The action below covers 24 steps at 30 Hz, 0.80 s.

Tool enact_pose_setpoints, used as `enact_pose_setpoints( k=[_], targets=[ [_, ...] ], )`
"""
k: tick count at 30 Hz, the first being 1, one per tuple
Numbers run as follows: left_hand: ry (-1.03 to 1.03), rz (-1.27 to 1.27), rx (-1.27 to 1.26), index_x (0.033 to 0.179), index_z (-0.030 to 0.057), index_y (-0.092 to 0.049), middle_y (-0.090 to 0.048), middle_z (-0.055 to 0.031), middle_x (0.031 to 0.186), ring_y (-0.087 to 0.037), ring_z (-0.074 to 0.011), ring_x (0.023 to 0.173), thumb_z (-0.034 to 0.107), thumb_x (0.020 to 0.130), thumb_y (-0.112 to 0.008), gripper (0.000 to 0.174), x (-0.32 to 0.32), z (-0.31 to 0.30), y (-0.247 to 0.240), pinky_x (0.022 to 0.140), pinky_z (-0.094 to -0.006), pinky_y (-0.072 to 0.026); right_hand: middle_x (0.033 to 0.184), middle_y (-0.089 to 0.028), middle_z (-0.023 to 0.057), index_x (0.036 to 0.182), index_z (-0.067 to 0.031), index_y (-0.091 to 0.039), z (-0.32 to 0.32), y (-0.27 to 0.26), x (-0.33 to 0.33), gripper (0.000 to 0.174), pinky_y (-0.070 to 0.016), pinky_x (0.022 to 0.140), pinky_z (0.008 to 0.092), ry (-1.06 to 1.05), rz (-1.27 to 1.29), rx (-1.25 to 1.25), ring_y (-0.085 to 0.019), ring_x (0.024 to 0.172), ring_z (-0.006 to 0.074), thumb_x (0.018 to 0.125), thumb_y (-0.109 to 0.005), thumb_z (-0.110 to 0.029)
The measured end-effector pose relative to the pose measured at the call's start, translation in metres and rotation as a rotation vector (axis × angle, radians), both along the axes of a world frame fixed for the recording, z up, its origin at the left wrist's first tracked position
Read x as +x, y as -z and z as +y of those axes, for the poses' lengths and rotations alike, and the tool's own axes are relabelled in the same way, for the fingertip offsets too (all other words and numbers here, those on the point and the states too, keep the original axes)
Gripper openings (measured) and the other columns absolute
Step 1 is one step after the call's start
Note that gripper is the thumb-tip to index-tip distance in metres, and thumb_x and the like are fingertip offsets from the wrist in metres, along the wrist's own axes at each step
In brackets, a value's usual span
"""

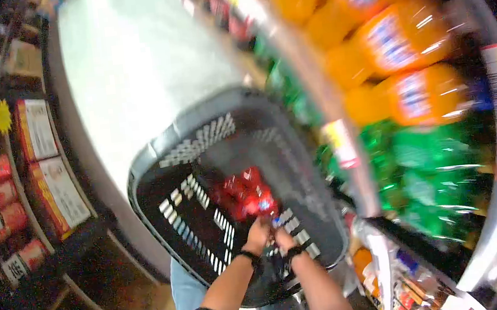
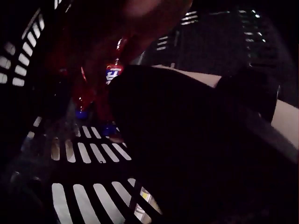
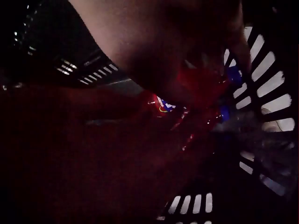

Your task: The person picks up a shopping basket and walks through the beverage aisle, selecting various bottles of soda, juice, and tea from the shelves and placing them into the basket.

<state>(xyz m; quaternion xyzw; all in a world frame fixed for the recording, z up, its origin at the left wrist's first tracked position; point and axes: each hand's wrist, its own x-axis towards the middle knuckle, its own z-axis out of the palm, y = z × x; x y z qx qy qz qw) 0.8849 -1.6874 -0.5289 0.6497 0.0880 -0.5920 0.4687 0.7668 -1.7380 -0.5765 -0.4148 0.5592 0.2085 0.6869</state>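
Observation:
A dark shopping basket [image 1: 196, 115] with slotted sides stands between the person's legs, and both hands reach down into it. Several red bottles [image 1: 243, 195] lie together on its floor. The left hand [image 1: 259, 234] grips at the near end of the red bottles, with the right hand [image 1: 283, 239] close beside it holding the same end. Blue caps [image 2: 81, 114] show below the left hand in the dim left wrist view. In the right wrist view, fingers wrap over a red bottle beside a blue cap [image 3: 235, 73]. The hands hide part of the bottles.
Orange drink bottles [image 1: 394, 43] and green bottles [image 1: 432, 175] fill a shelf close on the right. Red packs [image 1: 5, 202] and price signs [image 1: 59, 193] line the left shelf. A pale aisle floor [image 1: 141, 51] runs ahead of the basket.

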Motion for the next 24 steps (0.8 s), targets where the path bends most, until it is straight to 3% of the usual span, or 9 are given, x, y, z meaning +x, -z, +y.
enact_pose_setpoints(
  k=[3,4,5,7,10,14,17,18,24],
  targets=[
    [0.855,-0.899,-0.331,0.098,-0.0004,-0.059,-0.061,-0.0213,0.092,-0.058,-0.0383,0.084,0.021,0.082,-0.054,0.026,-0.003,0.008,-0.029,0.072,-0.044,-0.0476,0.089,-0.06,-0.0006,0.102,-0.0096,-0.061,-0.001,-0.085,-0.001,0.029,-0.0416,0.072,0.0298,0.155,-0.185,-0.139,-0.052,0.081,0.012,0.09,-0.05,-0.034],
    [0.581,-0.81,-0.37,0.097,0.0005,-0.06,-0.062,-0.0198,0.09,-0.061,-0.0326,0.087,0.019,0.083,-0.055,0.024,-0.009,0.003,-0.046,0.072,-0.0404,-0.0492,0.089,-0.06,-0.0002,0.104,-0.0091,-0.059,0.003,-0.092,-0.01,0.027,-0.0426,0.069,0.0283,0.093,-0.307,-0.374,-0.053,0.078,0.0119,0.09,-0.05,-0.03],
    [0.492,-0.224,-0.056,0.099,0.0018,-0.061,-0.062,-0.0198,0.091,-0.063,-0.0266,0.085,0.019,0.086,-0.053,0.023,0.031,-0.04,-0.182,0.072,-0.036,-0.0504,0.093,-0.061,0.0017,0.108,-0.0069,-0.056,-0.014,-0.211,0.036,0.026,-0.0457,0.071,0.0279,0.494,-0.197,-0.179,-0.057,0.079,0.0125,0.09,-0.049,-0.024],
    [0.397,-0.337,-0.389,0.104,0.0003,-0.058,-0.061,-0.01,0.094,-0.06,-0.0206,0.083,0.01,0.089,-0.047,0.021,0.016,-0.03,-0.218,0.075,-0.0302,-0.0495,0.097,-0.062,0.0056,0.113,-0.0056,-0.055,-0.007,-0.242,0.019,0.029,-0.0484,0.073,0.0274,0.579,-0.183,-0.248,-0.06,0.082,0.013,0.09,-0.048,-0.022],
    [0.38,0.233,-0.385,0.112,0.0005,-0.053,-0.059,-0.0073,0.103,-0.056,-0.0139,0.09,0.008,0.089,-0.049,0.025,0.047,-0.043,-0.369,0.077,-0.0293,-0.0484,0.096,-0.063,0.0076,0.117,-0.0049,-0.054,-0.025,-0.337,0.025,0.032,-0.0503,0.073,0.0293,0.432,-0.22,-0.434,-0.062,0.083,0.0174,0.089,-0.053,-0.019],
    [0.764,-0.208,-0.617,0.116,0.0035,-0.053,-0.06,-0.0084,0.1,-0.059,-0.0152,0.088,0.009,0.089,-0.049,0.028,0.073,-0.04,-0.48,0.076,-0.028,-0.048,0.099,-0.061,0.0047,0.12,-0.0016,-0.049,-0.014,-0.476,0.021,0.035,-0.0472,0.075,0.0258,0.397,-0.412,-0.266,-0.059,0.092,0.0118,0.091,-0.053,-0.021],
    [0.666,-0.374,-0.969,0.117,0.0022,-0.053,-0.06,-0.0107,0.102,-0.059,-0.0165,0.091,0.01,0.09,-0.05,0.028,0.084,-0.055,-0.563,0.078,-0.0274,-0.0473,0.099,-0.064,0.0067,0.117,-0.0009,-0.052,-0.021,-0.555,0.021,0.033,-0.0468,0.082,0.0299,0.523,-0.628,-0.661,-0.06,0.095,0.0171,0.087,-0.058,-0.015],
    [0.699,-0.519,-1.011,0.117,0.0013,-0.052,-0.06,-0.0123,0.105,-0.059,-0.0186,0.095,0.011,0.089,-0.05,0.029,0.091,-0.066,-0.604,0.081,-0.0285,-0.0466,0.103,-0.063,0.0094,0.118,-0.0001,-0.054,-0.018,-0.678,0.036,0.033,-0.049,0.081,0.0316,0.128,-0.192,-1.043,-0.061,0.093,0.0183,0.087,-0.054,-0.013],
    [0.575,-1.14,-1.312,0.125,0.0002,-0.043,-0.047,-0.0195,0.125,-0.044,-0.0329,0.119,0.007,0.083,-0.055,0.044,0.104,-0.144,-0.783,0.1,-0.037,-0.035,0.11,-0.061,0.0135,0.114,-0.0015,-0.056,-0.074,-0.796,0.043,0.029,-0.0437,0.087,0.03,0.321,-0.523,-1.422,-0.058,0.099,0.0207,0.086,-0.055,-0.009]
  ],
)
